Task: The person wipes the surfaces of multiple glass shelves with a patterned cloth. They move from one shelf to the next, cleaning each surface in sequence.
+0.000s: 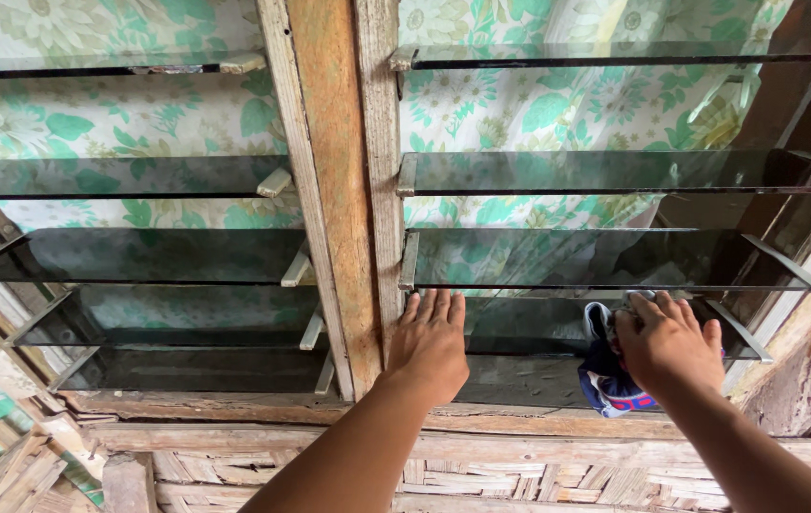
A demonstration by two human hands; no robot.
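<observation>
Right hand [668,340] curled over a crumpled dark blue cloth with white and red patches [607,380], fingers bent and pressing the fabric against the lower dark tinted glass louvre slat [538,328] of the right-hand window bay. Left hand [431,342] spread flat, fingers straight and close together, holding nothing, palm laid on the near end of the same slat just beside the weathered upright wooden post [339,190]. Cloth bunched and soft, hanging partly below the slat, against the rough grey-brown timber sill [263,407]. Above, more smoky glass slats [605,171] stacked in tilted rows, smooth and reflective, each seated in pale metal end clips [408,261]. Left of the post, a second bay of matching dark slats [139,255], likewise tilted open. Behind all the glass, a thin curtain printed with green leaves and pale flowers [538,104], showing between the slats. Post itself streaked orange and grey, grain coarse and cracked. Below the sill, a wall of woven split bamboo strips [519,480], flat, pale and dry. At far right, a rough, flaking wooden frame edge [804,370].
</observation>
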